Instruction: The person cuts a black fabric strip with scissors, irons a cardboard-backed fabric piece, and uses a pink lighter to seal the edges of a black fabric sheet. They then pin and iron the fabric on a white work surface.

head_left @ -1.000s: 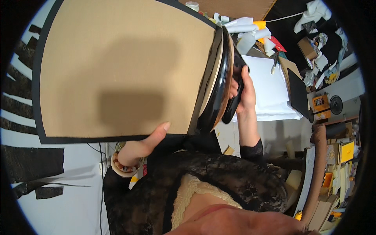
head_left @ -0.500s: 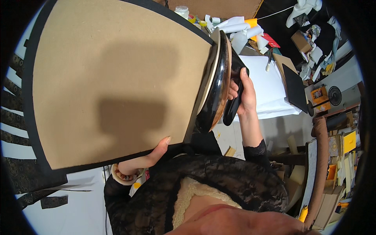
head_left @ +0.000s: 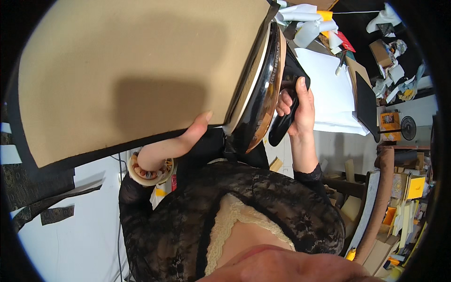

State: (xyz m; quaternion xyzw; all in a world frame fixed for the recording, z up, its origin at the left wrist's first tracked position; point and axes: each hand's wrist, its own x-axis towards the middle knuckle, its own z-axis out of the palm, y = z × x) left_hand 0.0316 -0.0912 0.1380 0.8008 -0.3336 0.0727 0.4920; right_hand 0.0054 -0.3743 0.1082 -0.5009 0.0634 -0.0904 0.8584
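Near the lower right corner of a large tan board [head_left: 141,47], the left grip [head_left: 185,137] is closed on the board's near edge: the thumb lies flat on the tan face, and the other fingers are hidden, presumably beneath. Further to the right, the right grip [head_left: 303,112] is wrapped around the black handle [head_left: 279,130] of an iron [head_left: 263,110]; the fingertips show in the space between handle and body, and the thumb rests along the outer side.

From the left grip, the board spreads forward and to the left, tilted. The iron stands on its side to the left of the right grip, its flat face turned to the board's right edge; whether the two touch, I cannot tell.

The board has a plain tan surface, a black border, and a dark, box-like shadow [head_left: 159,107] upon it. The iron is glossy black, with a copper-coloured part next to the handle.

Just behind the left grip, bracelets [head_left: 144,176] circle the wrist. Beyond the right grip lie white sheets [head_left: 324,89] and a black panel [head_left: 366,105].
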